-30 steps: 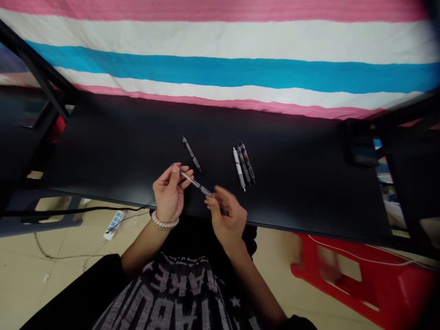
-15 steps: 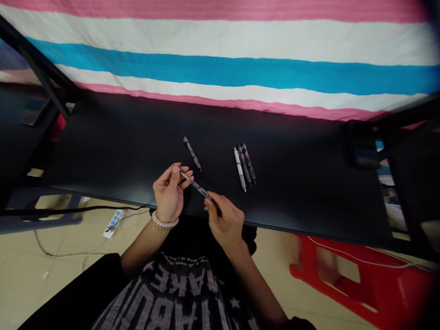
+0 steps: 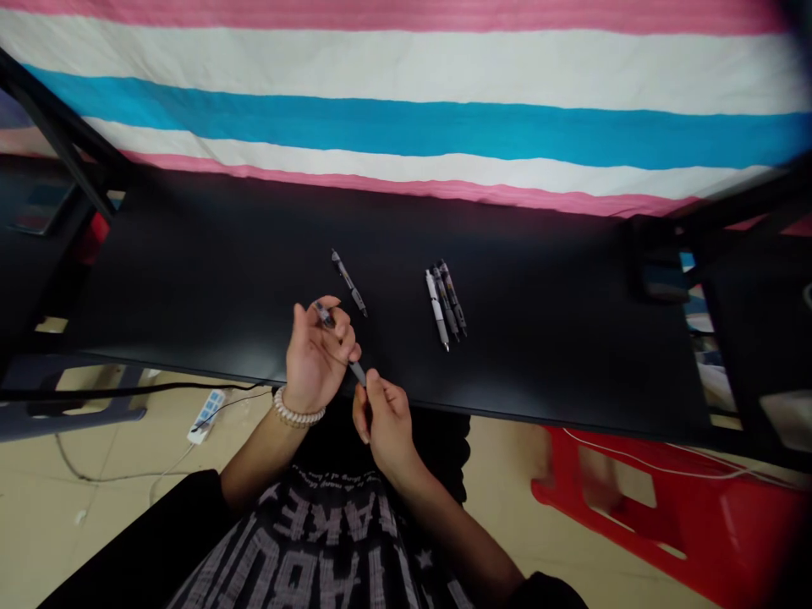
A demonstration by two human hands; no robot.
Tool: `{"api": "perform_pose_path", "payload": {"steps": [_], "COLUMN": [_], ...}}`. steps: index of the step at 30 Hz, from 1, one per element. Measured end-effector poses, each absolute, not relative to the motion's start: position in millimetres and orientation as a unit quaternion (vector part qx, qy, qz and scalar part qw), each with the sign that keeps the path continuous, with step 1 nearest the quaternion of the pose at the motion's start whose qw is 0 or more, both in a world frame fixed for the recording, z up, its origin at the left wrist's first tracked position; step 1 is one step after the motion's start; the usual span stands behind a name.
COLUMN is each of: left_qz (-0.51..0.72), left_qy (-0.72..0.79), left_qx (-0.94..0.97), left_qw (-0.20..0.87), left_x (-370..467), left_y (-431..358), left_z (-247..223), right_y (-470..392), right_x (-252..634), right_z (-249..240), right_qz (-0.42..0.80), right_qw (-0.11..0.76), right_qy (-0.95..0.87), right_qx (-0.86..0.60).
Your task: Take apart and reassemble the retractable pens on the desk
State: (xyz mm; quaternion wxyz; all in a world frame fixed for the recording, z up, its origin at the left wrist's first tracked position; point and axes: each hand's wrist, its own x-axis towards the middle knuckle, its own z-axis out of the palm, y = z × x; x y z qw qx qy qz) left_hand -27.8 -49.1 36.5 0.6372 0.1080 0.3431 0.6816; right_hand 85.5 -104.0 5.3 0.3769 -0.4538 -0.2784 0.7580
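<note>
My left hand (image 3: 317, 355) is palm up with its fingers curled round the clear upper part of a pen (image 3: 324, 315). The pen's grey grip end (image 3: 357, 370) comes out below these fingers and meets the fingertips of my right hand (image 3: 385, 414), which pinch it. The fingers cover the middle of the pen, so I cannot tell whether it is in one piece. Just beyond my left hand, a single click pen (image 3: 348, 283) lies slantwise. Right of it, a white pen (image 3: 436, 310) lies close beside two dark clear-barrelled pens (image 3: 452, 298).
All this is at the front edge of a black table (image 3: 545, 338). A striped cloth (image 3: 406, 127) hangs behind it. A red stool (image 3: 685, 516) stands below right; a power strip (image 3: 207, 416) with cables lies on the floor to the left.
My right hand has moved left and lower, closer to my left hand. The pen that spanned the gap between them now sits deeper in my left fingers. The view has shifted slightly.
</note>
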Motion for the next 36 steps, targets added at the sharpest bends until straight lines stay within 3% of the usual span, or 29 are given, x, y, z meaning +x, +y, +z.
{"api": "perform_pose_path", "payload": {"steps": [6,20,24,30,33,36], "left_qz": [0.663,0.609,0.646,0.430,0.366,0.351], "left_qy": [0.334,0.376,0.495,0.655,0.677,0.671], "left_qx": [0.009,0.063,0.231,0.574,0.610,0.615], "left_qw": [0.670,0.696,0.533,0.238,0.188,0.219], "left_x": [-33,-19,-22,-36,-36,-38], "left_y": [-51,-36,-25,-3,7,10], "left_z": [43,32,15,0,-1,1], "right_y": [-110,-103,-91,-65,-64,-67], "right_x": [89,116,133,162,159,143], "right_z": [-2,-2,-7,-22,-21,-15], "right_qz": [0.658,0.444,0.319,0.092,0.092,0.196], "right_qw": [0.365,0.380,0.400,0.348,0.348,0.384], "right_qy": [-0.443,-0.622,-0.614,-0.610,-0.603,-0.615], "right_qx": [-0.487,-0.521,-0.601,-0.706,-0.712,-0.660]}}
